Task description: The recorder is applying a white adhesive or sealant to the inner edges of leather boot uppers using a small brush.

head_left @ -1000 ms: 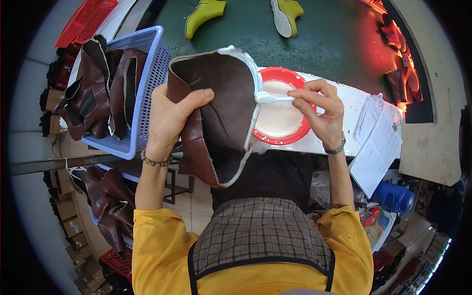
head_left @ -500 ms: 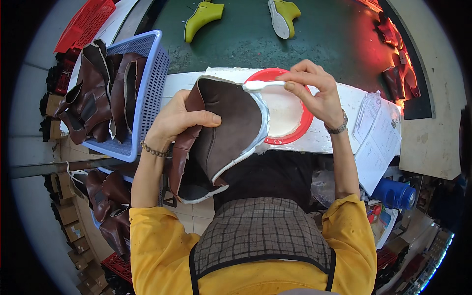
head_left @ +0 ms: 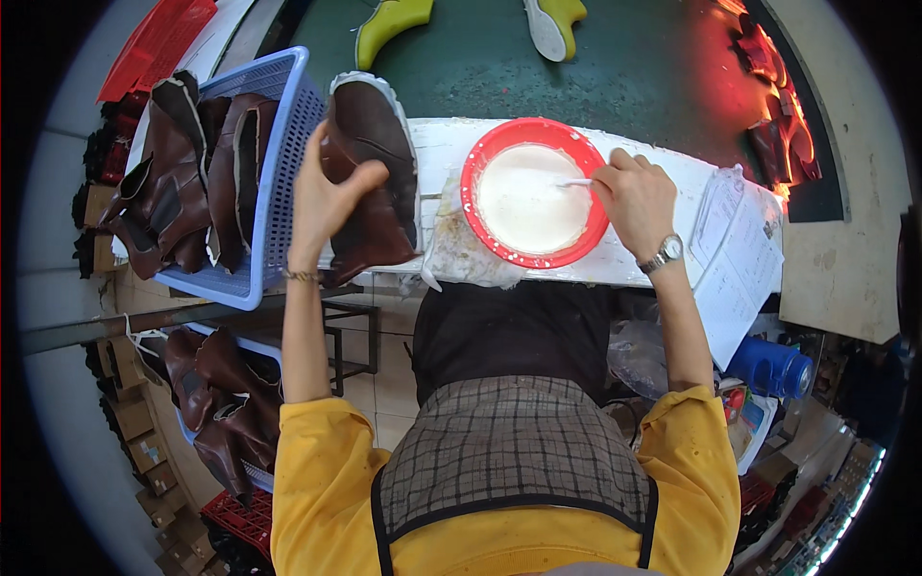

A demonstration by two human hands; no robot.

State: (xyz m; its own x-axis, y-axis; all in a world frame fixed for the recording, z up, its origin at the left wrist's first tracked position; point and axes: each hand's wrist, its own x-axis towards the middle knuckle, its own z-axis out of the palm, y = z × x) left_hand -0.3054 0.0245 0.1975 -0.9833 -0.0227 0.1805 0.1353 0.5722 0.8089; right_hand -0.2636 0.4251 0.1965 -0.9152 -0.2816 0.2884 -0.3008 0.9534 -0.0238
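Legible inscriptions: none. Paper sheets (head_left: 738, 269), right end of the white worktop (head_left: 437, 139): faint lines of marks (handwritten or printed, cannot tell), too small to read. Cardboard carton (head_left: 146, 452), stacked at left: small pale label (head_left: 148, 447), lettering unreadable. Wristwatch (head_left: 672, 248): pale dial, markings too small to make out.

There're 2 hands (head_left: 642, 206), 1 red bowl (head_left: 473, 204), 2 yel-grn boots (head_left: 396, 24), 2 blu bskts (head_left: 288, 158).
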